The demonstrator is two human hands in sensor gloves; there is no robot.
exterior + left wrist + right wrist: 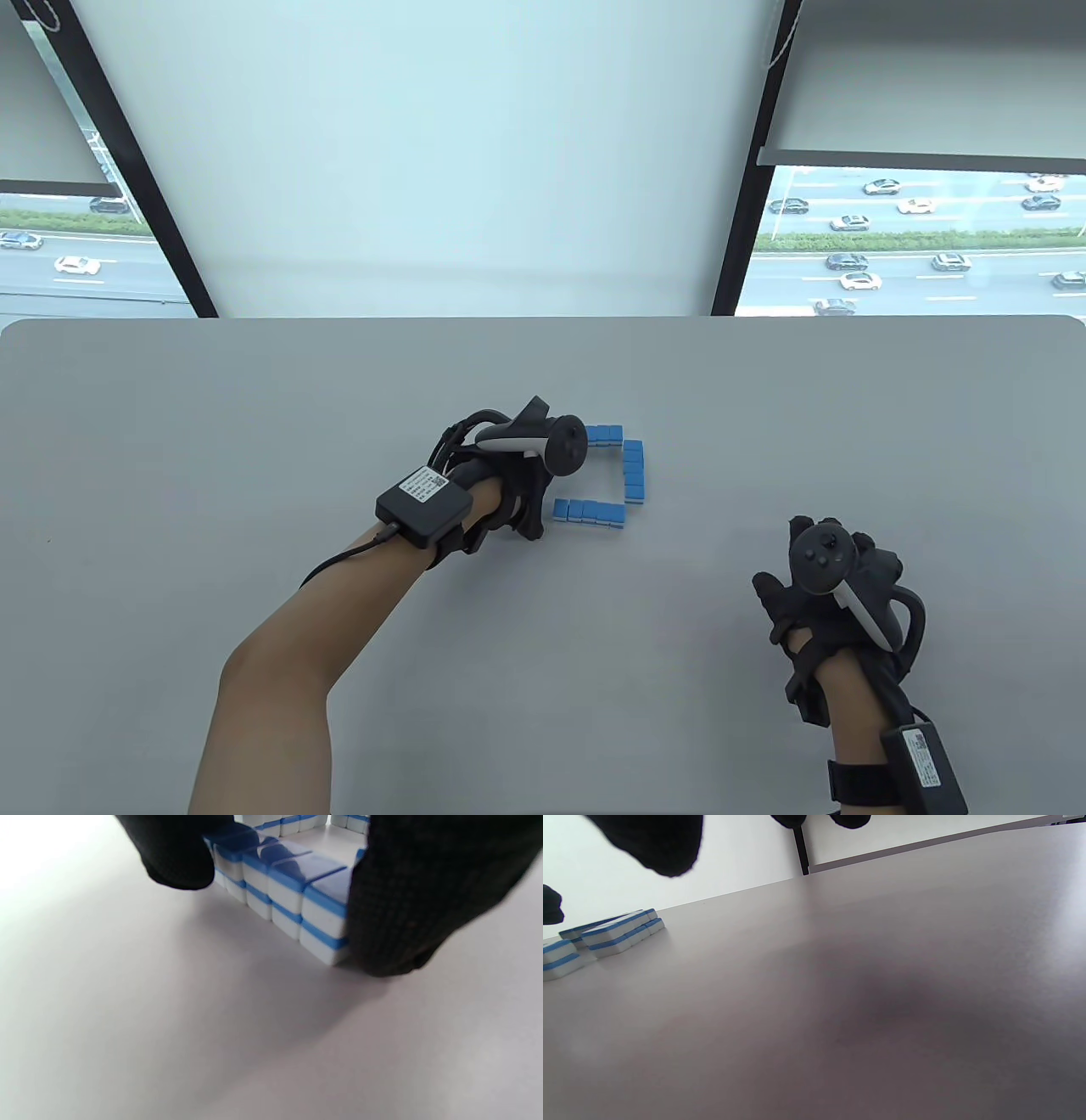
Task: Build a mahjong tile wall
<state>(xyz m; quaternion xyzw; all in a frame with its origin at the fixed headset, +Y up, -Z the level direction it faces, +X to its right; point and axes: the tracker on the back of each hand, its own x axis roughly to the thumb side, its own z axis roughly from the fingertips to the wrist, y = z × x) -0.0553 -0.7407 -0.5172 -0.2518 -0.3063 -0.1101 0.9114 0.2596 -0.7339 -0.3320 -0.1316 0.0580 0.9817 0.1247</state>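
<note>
- My left hand (509,480), thumb and fingers (407,899) spread, brackets a two-high row of blue-and-white mahjong tiles (292,887).
- My right hand (827,594), well right of the tiles, holds nothing; I cannot tell how open it is.

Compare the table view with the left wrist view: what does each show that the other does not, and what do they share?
Only the table view shows the whole layout: the near row, the right-side row and the far row forming three sides of a square, the right hand resting apart from them, and the windows behind. Only the left wrist view shows that the left row is two tiles high, with a gloved finger against its end. Both show the left hand, blue-backed tiles and the grey table.
</note>
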